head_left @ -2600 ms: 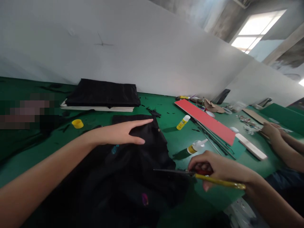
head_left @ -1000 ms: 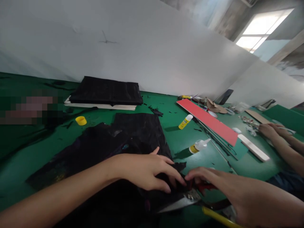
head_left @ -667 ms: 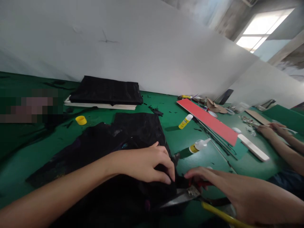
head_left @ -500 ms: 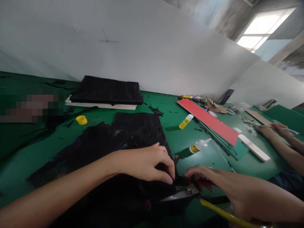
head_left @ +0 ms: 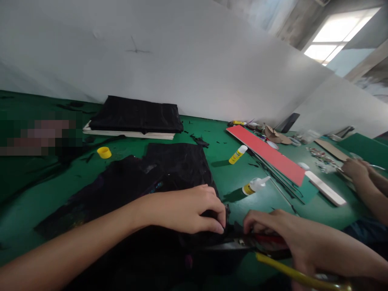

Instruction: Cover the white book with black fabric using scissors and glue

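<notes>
Dark, stained black cloth (head_left: 178, 161) is spread over the near part of the table. My left hand (head_left: 198, 210) lies across it, thumb and fingers pinched on the cloth's right edge. Close beside it on the right, my right hand (head_left: 291, 236) is closed round a pair of scissors (head_left: 241, 242) with red and yellow handle grips. The blades point left, just below my left fingertips, against the black cloth. How far apart the blades are is hard to make out in the dark.
Beyond the cloth are folded black fabric (head_left: 136, 115) on pale boards, a yellow cap (head_left: 104, 152), a glue stick (head_left: 238, 154) and a white-nozzled glue bottle (head_left: 254, 186). A red board (head_left: 268, 155) lies to the right. A co-worker's hands (head_left: 357, 173) work at far right.
My right hand has shifted slightly right and up, and the scissors' blades have tilted flatter. My left hand has barely moved. The co-worker's hands have moved right.
</notes>
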